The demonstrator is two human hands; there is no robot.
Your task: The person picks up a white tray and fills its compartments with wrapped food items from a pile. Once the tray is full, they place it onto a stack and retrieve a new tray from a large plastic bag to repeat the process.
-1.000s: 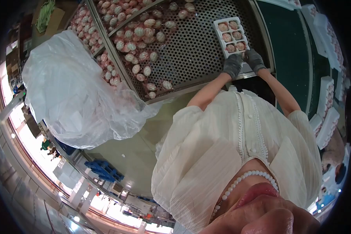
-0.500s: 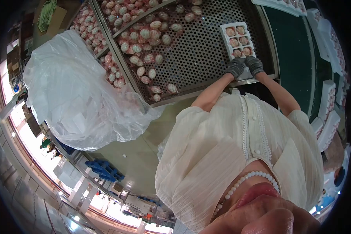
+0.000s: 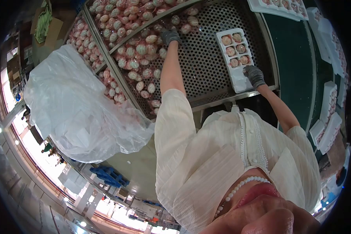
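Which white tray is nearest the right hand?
The tray lying on the perforated metal surface, beside the right hand; the other white trays lie farther off.

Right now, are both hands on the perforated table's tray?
No, only the right hand touches the tray; the left hand is among wrapped items.

A white tray (image 3: 241, 82) is set on perforated metal (image 3: 199, 64) — six pinkish balls (image 3: 230, 51) seated in pairs; wrapped ones (image 3: 141, 49) are heaped leftward.

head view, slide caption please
Gloved left hand among plastic-wrapped balls, gloved right hand at the white compartmented tray's edge
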